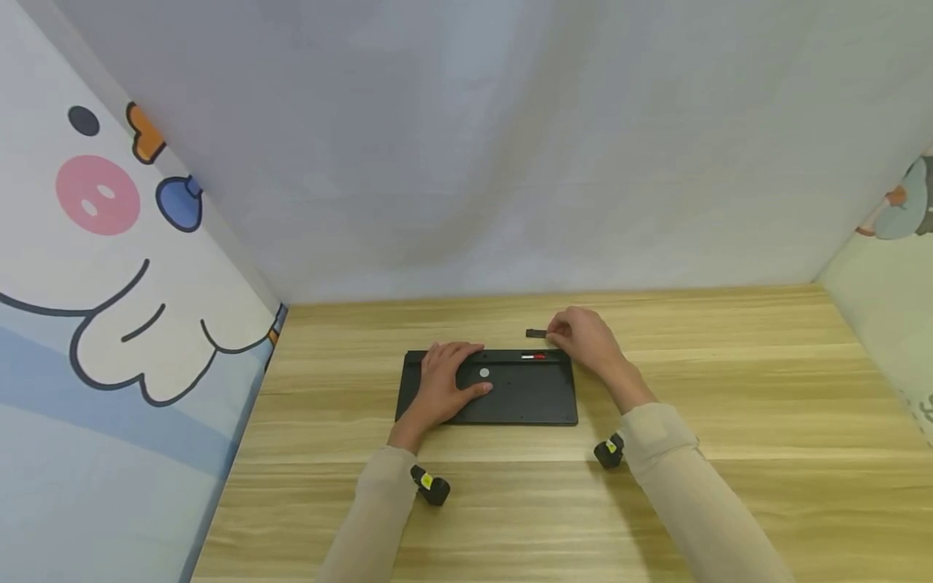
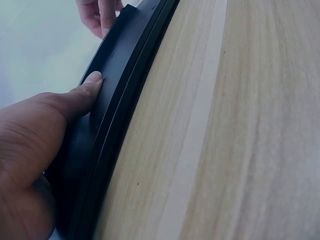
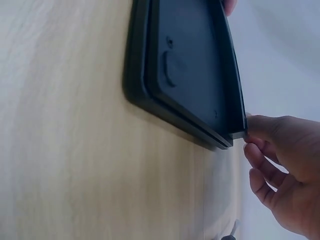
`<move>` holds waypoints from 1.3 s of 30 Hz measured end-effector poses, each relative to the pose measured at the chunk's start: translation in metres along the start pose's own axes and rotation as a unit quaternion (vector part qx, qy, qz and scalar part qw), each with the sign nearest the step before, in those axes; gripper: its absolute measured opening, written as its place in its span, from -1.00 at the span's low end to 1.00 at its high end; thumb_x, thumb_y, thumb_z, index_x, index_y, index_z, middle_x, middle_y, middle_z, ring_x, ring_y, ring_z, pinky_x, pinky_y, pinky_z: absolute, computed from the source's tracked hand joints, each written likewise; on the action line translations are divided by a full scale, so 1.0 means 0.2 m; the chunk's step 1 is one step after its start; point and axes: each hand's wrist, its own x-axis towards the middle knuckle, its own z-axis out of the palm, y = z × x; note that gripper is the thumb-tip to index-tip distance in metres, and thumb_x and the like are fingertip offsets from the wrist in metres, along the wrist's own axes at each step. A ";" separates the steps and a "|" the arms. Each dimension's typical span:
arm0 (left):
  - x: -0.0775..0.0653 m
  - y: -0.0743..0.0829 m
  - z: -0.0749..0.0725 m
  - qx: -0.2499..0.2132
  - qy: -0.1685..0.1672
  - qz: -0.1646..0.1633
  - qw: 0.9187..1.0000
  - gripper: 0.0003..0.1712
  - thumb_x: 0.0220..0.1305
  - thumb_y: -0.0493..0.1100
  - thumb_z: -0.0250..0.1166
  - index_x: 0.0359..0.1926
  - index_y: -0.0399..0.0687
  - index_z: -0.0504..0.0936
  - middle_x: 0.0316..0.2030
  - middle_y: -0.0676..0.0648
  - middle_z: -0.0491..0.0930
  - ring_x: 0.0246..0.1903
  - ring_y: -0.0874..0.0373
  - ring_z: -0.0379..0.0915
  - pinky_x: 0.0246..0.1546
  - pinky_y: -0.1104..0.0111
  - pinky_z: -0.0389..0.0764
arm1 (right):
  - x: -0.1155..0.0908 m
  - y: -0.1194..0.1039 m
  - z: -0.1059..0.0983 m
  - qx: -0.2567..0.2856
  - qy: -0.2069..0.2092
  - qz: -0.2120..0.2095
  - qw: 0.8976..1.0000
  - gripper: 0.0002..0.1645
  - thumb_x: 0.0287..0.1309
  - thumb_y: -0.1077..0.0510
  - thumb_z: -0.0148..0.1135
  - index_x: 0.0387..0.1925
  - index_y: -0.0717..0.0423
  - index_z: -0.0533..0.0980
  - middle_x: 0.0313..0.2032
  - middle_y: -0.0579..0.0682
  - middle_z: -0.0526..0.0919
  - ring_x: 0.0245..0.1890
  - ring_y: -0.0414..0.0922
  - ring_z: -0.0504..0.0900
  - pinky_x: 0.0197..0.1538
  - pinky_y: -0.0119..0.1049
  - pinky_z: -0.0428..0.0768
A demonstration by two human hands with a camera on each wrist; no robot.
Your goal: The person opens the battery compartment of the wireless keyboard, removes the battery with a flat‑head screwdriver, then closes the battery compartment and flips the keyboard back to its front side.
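A black keyboard [image 1: 528, 401] lies face down on the table, its underside up. In its raised far strip a small open slot shows a red and white battery [image 1: 534, 356]. My left hand [image 1: 440, 385] rests spread on the keyboard's left part, fingers toward the far edge; its thumb [image 2: 90, 87] presses on the underside in the left wrist view. Just beyond the far right corner, my right hand [image 1: 586, 338] pinches a small black battery cover [image 1: 535, 333] that juts out leftward. In the right wrist view the right fingers are right at that corner, and the cover is hidden.
The wood-grain table [image 1: 729, 380] extends on all sides of the keyboard. A pale cloth wall [image 1: 510, 162] rises behind it, with a cartoon-printed panel [image 1: 182, 324] at the left. A small black camera unit sits at each wrist.
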 end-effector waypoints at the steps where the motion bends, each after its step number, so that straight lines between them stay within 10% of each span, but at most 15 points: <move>1: 0.00 0.00 0.00 0.000 -0.001 -0.001 1.000 -0.21 0.22 0.08 0.48 0.43 0.10 0.44 0.38 -0.12 0.46 0.46 -0.11 0.25 0.66 -0.12 -0.18 | -0.01 0.00 0.00 0.003 0.003 -0.001 1.000 -0.83 0.30 0.15 0.37 -0.22 0.20 0.72 -0.26 0.13 0.76 -0.23 0.00 0.72 -0.05 -0.05 0.72; 39: 0.00 0.00 0.01 -0.008 0.015 0.009 1.000 -0.21 0.20 0.06 0.50 0.41 0.06 0.46 0.35 -0.15 0.48 0.44 -0.13 0.28 0.65 -0.16 -0.15 | -0.40 0.10 -0.12 0.044 0.095 0.064 0.992 -0.71 0.37 0.17 0.26 -0.11 0.39 0.62 -0.17 0.31 0.71 -0.17 0.19 0.73 -0.05 0.10 0.73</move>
